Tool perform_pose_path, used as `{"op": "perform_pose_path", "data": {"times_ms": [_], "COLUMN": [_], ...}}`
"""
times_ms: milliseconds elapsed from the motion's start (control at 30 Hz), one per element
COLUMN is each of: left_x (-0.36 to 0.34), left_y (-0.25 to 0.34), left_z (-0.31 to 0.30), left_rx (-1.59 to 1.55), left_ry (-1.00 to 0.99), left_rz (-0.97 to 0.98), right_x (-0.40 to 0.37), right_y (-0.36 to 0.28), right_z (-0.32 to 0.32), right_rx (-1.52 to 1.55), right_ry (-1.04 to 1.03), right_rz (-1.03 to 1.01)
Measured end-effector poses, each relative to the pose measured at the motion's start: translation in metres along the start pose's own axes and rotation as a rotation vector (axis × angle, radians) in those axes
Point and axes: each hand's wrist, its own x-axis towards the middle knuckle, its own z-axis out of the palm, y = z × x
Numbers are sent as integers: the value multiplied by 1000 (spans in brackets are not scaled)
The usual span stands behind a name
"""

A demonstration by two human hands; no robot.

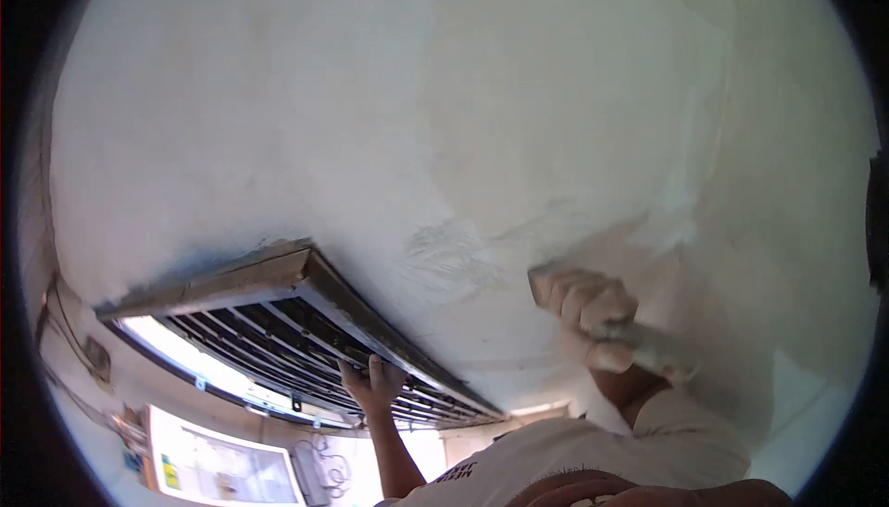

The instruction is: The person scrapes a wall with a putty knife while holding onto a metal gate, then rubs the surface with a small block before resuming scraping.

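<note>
1. Our right hand (593,312) is clenched, apparently around a tool (539,287); its dark end juts past the knuckles, close to the wall (565,90). Blur hides its type. So firm a grip suggests pressure or control.
2. Our left hand (372,385) rests against the grille (278,322), likely to steady us; we cannot tell whether its fingers wrap the bars.
3. Rough marks (454,252) lie on the wall between grille and tool.
4. Below the grille, a white frame (222,470) may be a cabinet or window; we cannot make out its contents.

Lower-left glare (near white), blurry right hand (590,308), black fisheye corners.
</note>
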Motion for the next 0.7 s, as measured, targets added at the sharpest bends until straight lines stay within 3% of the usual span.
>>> {"op": "perform_pose_path", "data": {"times_ms": [33,200,333,400,467,533,600,700], "left_x": [-1,6,7,12,5,15,12,9], "left_y": [-9,10,10,17,5,27,18,13], "left_z": [0,-2,-9,-15,-17,-19,-20,-19], "left_rx": [95,135,188,112,167,9,151,160], "left_ry": [10,82,43,-12,-55,-26,-30,-50], "left_rz": [116,127,48,-137,-11,-237,-82,-107], "right_x": [-9,-40,-49,-52,-54,-54,-55,-57], "right_y": [-3,2,14,17,22,25,29,35], "right_z": [4,13,20,24,30,37,45,57], "right_rx": [-7,14,183,224,241,256,261,241], "right_ry": [-11,-69,-97,-115,-126,-134,-133,-116], "right_rz": [23,238,403,468,516,555,599,648]}}
